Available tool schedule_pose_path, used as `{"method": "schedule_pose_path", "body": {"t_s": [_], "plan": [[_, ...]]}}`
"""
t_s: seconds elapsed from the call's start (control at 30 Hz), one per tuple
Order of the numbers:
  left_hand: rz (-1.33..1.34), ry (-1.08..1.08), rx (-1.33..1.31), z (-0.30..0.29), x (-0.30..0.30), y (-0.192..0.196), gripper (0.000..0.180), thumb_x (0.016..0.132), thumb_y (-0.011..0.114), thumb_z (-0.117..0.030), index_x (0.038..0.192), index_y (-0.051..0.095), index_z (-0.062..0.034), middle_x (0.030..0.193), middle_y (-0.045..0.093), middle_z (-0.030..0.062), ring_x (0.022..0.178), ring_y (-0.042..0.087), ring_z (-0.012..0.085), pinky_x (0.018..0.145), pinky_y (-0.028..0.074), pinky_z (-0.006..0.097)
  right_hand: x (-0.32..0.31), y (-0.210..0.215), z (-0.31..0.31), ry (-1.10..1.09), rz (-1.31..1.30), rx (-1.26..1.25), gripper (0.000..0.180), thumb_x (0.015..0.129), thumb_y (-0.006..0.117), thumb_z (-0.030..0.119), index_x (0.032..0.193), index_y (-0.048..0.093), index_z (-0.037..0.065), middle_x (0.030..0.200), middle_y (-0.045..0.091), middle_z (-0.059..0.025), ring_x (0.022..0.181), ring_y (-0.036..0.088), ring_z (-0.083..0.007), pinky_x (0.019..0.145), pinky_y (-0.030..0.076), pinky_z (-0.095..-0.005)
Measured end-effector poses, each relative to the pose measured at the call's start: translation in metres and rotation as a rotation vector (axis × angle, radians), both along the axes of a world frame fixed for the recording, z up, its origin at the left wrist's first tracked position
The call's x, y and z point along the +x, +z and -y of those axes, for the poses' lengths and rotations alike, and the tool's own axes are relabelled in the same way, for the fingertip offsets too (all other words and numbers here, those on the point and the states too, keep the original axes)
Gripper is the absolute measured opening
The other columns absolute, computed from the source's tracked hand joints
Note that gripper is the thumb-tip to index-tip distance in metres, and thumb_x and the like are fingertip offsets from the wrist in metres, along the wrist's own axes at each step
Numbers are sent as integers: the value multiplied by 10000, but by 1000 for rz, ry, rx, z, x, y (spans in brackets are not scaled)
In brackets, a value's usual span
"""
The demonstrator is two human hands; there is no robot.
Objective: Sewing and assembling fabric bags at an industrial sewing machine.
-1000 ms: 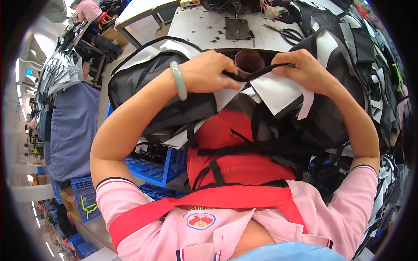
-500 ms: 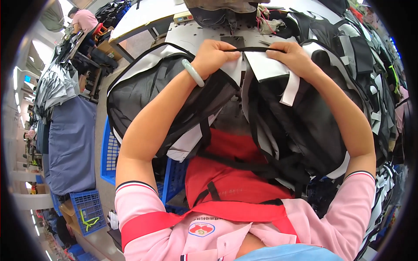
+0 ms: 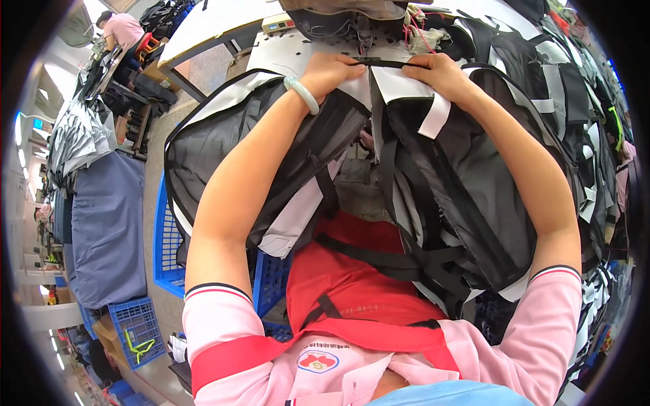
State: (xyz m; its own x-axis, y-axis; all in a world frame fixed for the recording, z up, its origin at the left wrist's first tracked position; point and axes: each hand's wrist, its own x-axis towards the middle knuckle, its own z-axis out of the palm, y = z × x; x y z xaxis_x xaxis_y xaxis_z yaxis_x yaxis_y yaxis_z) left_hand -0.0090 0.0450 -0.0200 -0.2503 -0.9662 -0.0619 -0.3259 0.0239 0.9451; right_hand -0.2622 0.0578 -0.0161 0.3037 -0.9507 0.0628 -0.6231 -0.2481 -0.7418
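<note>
Though faint, apron lettering [image 3: 363, 310] below hands [image 3: 328, 73]

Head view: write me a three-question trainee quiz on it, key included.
1. True or false: the pale bracelet is on the person's right wrist.
2. Pick one. The left hand and right hand both hold:
A. the blue crate
B. the black edging
C. the sewing machine
3. Fill in the missing word: the narrow white strip hangs down nearer the ____ hand.

Key:
1. False; it is on the left wrist.
2. B
3. right
</note>
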Motion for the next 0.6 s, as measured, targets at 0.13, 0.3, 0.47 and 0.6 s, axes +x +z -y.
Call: {"method": "schedule_pose_path", "body": {"t_s": [0.13, 0.3, 0.47, 0.6], "plan": [[9, -5, -6, 9, 1, -6, 360, 814, 745, -136, 1092, 673, 80, 984, 690, 96, 928, 594, 133, 874, 436, 247, 1, 0, 3, 3, 21, 22, 312, 894, 646, 292, 1015, 680, 6, 838, 657, -40, 770, 569, -102, 743, 461, -265], [9, -5, -47, 14, 1, -9, 358, 817, 742, -132, 1097, 670, 80, 990, 688, 104, 920, 597, 140, 857, 447, 248, 4, 5, -1, -17, 60, 44, 296, 911, 642, 256, 1012, 674, -20, 849, 648, -12, 781, 550, -66, 735, 461, -241], [32, -22, -83, 23, 1, -9, 349, 818, 740, -129, 1091, 673, 78, 988, 687, 109, 903, 604, 142, 843, 459, 252, 2, 3, 10, 3, 71, 49, 314, 902, 648, 272, 1048, 681, -4, 876, 661, -30, 793, 573, -88, 751, 470, -246], [39, -34, -180, 35, 9, -7, 340, 813, 746, -136, 1072, 681, 74, 986, 687, 104, 884, 609, 140, 827, 470, 260, 6, 2, 26, 18, 96, 3, 341, 887, 658, 281, 1086, 682, 5, 916, 678, -63, 825, 598, -117, 786, 476, -257]]}}
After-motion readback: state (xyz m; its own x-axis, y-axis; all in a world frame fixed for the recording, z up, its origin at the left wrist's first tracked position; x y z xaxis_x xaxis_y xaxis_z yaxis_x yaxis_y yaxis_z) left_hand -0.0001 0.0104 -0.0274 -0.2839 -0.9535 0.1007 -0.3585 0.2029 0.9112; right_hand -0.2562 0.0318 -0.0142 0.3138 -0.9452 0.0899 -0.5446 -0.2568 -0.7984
